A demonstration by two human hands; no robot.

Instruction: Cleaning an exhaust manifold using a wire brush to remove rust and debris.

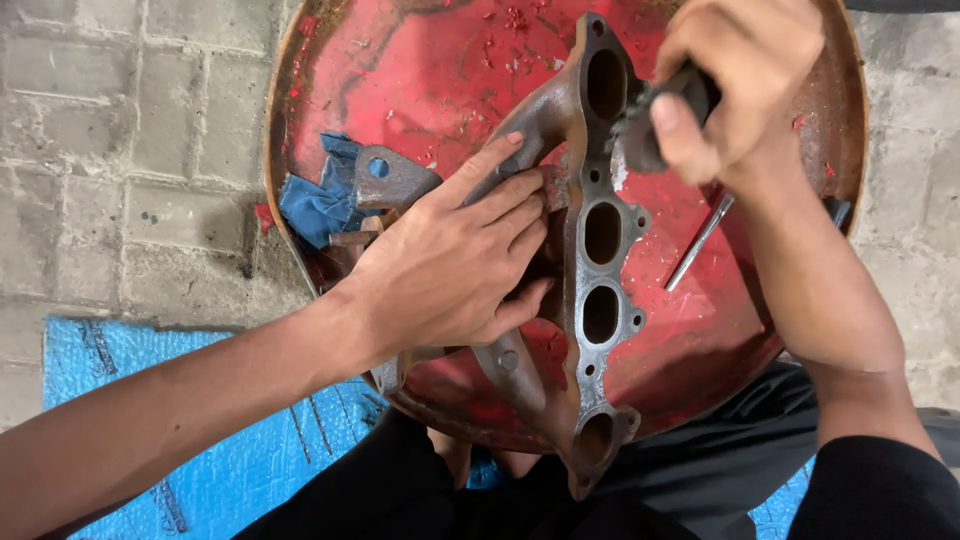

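A rusty cast-iron manifold [600,300] with several oval ports lies on a round red metal lid [420,70]. My left hand [455,265] lies flat on the manifold's pipes, fingers spread, pressing it down. My right hand [735,85] grips a dark, dirty tool [650,120], whose blurred tip touches the flange beside the top port. I cannot tell what kind of tool it is.
A blue rag [320,200] lies on the lid's left side under a flange. A thin metal rod [698,243] rests on the lid to the right of the manifold. A blue tarp [200,440] covers the paving stones [120,150] at lower left. My dark trousers show below.
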